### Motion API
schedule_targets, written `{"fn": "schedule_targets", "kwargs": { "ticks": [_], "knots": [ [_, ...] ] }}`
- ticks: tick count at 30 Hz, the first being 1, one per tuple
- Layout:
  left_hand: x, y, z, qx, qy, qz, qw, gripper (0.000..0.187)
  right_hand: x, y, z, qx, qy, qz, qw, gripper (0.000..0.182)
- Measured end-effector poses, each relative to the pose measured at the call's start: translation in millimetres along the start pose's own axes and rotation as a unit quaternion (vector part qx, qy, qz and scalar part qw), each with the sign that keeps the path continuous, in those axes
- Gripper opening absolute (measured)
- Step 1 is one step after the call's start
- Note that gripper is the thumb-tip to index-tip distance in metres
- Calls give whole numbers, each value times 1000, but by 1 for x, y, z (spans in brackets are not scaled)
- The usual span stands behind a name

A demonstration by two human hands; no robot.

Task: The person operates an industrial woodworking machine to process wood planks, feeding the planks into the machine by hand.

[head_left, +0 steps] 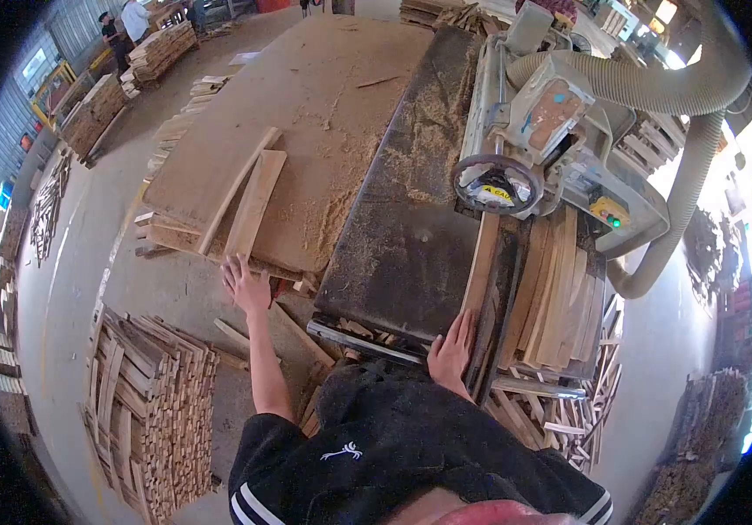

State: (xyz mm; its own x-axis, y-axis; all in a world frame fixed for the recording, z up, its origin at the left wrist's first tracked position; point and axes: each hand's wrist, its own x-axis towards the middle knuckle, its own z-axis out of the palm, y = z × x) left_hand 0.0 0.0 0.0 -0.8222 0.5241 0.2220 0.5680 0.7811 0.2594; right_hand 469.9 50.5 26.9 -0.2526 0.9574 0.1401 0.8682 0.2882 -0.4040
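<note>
One wooden strip [482, 262] lay at twelve o'clock from the right hand [451, 352], whose flat, unclenched grip could have let it veer beneath the handwheel [497, 185] if pressed unevenly, while the left hand [247, 287], splayed at nine o'clock, grasped nothing.

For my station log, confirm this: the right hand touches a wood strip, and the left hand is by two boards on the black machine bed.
Wrong surface: the head view shows the two boards on the brown table, not the black machine bed.
</note>
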Motion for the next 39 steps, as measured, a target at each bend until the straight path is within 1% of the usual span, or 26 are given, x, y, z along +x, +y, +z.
{"fn": "schedule_targets", "kwargs": {
  "ticks": [3,5,6,8,11,15,17,20,29,39],
  "knots": [
    [-1,-5,-1,7,7,11,1000,85,-3,-2,-1,6,-4,8,1000,72],
    [0,3,-5,23,-14,5,1000,85,2,0,1,-10,29,-12,999,73],
    [0,0,-7,26,-14,5,1000,85,-1,-1,2,-8,27,-11,1000,73],
    [0,1,-7,22,-20,-2,1000,86,0,0,3,-17,60,-40,997,71],
    [0,0,-5,13,-15,0,1000,87,0,0,2,-30,65,-43,997,68],
    [-1,4,-8,2,-13,-2,1000,89,1,-4,-2,-19,55,-31,998,66],
    [-1,5,-9,7,-19,-10,1000,90,1,-4,-2,30,41,-24,998,63],
    [-1,6,-10,-3,-20,-11,1000,90,-1,-1,2,32,30,-11,999,60],
    [-1,3,-3,2,-6,3,1000,92,-1,2,5,8,48,-24,999,54],
    [-4,9,-10,8,-10,-4,1000,91,0,0,0,0,58,-34,998,52]
  ]
}}
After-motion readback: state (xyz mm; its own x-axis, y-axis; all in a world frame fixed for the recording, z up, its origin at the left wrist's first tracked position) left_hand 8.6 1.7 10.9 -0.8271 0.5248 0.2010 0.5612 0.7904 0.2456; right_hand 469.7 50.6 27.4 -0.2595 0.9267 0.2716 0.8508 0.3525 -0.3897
